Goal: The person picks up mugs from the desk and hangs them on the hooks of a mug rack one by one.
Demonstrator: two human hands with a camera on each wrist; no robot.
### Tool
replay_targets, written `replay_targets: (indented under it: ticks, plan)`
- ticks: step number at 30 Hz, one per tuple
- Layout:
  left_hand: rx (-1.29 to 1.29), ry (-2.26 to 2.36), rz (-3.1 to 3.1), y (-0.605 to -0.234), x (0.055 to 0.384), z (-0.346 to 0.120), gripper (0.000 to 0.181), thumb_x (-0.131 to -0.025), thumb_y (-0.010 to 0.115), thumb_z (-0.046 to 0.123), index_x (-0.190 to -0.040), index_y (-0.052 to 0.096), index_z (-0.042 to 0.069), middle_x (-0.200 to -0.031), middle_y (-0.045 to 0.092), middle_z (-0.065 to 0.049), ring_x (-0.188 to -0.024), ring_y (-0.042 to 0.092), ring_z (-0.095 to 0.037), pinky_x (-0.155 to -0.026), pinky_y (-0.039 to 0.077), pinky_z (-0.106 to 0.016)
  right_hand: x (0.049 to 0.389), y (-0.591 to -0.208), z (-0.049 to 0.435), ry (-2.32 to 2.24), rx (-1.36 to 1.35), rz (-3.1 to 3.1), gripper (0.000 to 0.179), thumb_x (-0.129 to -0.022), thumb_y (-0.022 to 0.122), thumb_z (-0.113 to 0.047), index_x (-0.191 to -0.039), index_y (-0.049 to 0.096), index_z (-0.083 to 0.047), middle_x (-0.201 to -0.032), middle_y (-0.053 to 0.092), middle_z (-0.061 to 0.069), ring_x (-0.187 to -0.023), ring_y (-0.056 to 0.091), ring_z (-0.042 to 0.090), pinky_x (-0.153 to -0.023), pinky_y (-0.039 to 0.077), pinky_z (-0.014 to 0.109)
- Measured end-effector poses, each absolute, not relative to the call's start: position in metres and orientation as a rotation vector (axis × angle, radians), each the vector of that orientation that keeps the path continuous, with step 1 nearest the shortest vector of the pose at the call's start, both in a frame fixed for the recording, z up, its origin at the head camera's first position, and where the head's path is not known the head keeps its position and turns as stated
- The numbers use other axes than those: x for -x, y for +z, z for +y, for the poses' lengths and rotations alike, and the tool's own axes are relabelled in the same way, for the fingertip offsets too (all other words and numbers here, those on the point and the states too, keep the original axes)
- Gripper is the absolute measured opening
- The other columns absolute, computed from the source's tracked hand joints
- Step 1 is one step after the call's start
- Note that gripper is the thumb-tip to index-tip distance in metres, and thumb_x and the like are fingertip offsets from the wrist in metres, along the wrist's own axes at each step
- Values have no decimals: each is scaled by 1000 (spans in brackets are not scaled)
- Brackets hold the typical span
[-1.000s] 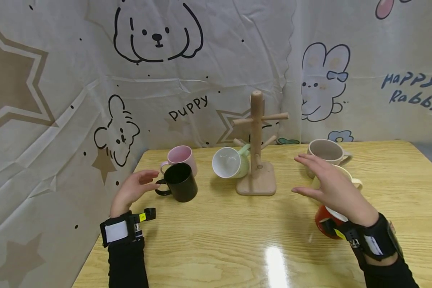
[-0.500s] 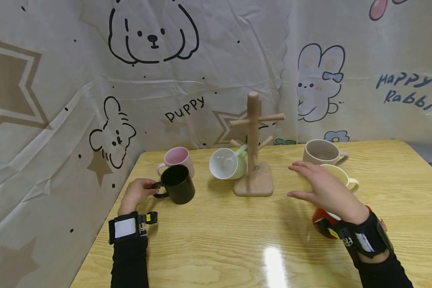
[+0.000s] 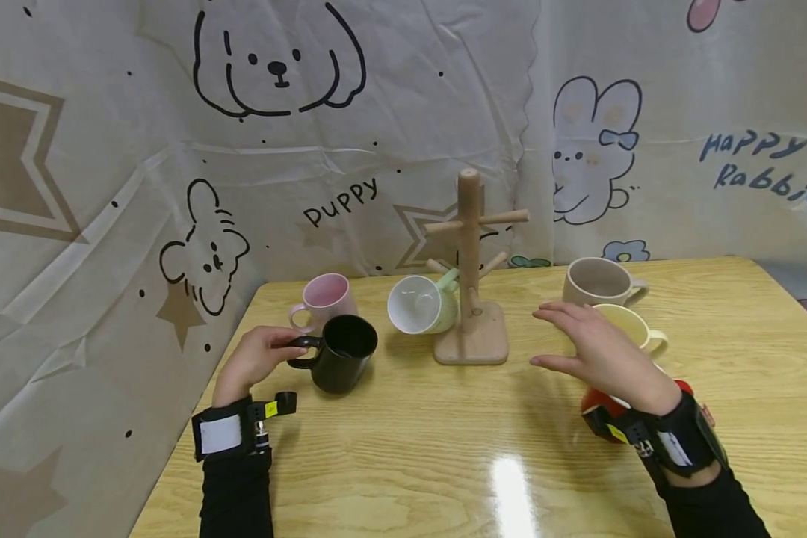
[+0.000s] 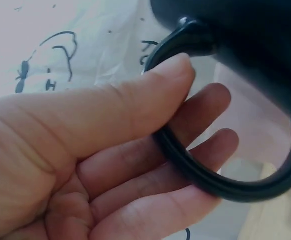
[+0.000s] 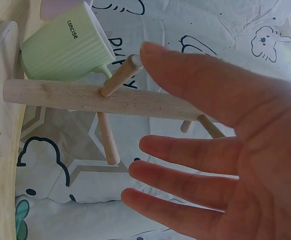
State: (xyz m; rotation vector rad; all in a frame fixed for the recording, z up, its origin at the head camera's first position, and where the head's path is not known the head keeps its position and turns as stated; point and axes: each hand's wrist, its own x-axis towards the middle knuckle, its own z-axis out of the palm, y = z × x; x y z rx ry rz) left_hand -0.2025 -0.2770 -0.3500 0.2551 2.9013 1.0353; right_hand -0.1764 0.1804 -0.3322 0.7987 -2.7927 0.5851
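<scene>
A black mug [image 3: 339, 366] is on the person's left side of a light wood-grain desk [image 3: 390, 463], tilted to the right; whether its base touches the desk is hard to tell. The left hand [image 3: 250, 362] grips its ring-shaped handle [image 4: 180, 162], thumb on one side and fingers on the other. Just behind stands a pink mug [image 3: 327, 296], its handle facing left. Near the middle, a wooden mug tree [image 3: 469, 254] rises from a square base, with pegs at two heights. A pale green mug [image 3: 420, 305] marked "concise" hangs tilted by its handle from a lower peg, mouth toward the viewer. On the right, the right hand [image 3: 608, 355] holds nothing, fingers extended and thumb spread apart. It partly hides a yellow mug [image 3: 622, 321] and a red mug [image 3: 595, 403]; a greyish-beige mug [image 3: 598, 282] stands behind them. A pale cloth [image 3: 403, 112] printed with cartoon animals, "PUPPY" and "Happy Rabbit" forms the backdrop.
</scene>
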Motion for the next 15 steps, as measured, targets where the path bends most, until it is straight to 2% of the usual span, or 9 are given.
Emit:
replay_targets:
  ticks: [3, 9, 15]
  plan:
    - [-271, 1115, 2839, -344, 198, -275, 29, -82, 61, 17, -104, 64, -2, -98, 66, -17, -86, 58, -18, -81, 47, -46, 177, -332, 179, 590, -802, -2796, 62, -75, 66, -40, -121, 52, -1, -123, 52, 23, -112, 45, 37, -92, 38, 56]
    - [-490, 1260, 2734, -335, 192, -255, 27, -83, 59, 16, -103, 64, -2, -94, 65, -16, -83, 57, -17, -79, 47, -41, 178, -332, 179, 597, -814, -2796, 62, -77, 62, -44, -121, 52, -2, -123, 52, 22, -111, 46, 36, -91, 39, 55]
    - [-508, 1391, 2612, -329, 186, -221, 26, -82, 60, 18, -101, 64, 1, -95, 64, -15, -85, 56, -19, -79, 47, -37, 178, -333, 179, 605, -823, -2789, 62, -77, 63, -43, -121, 52, -1, -122, 53, 22, -110, 47, 36, -89, 41, 54]
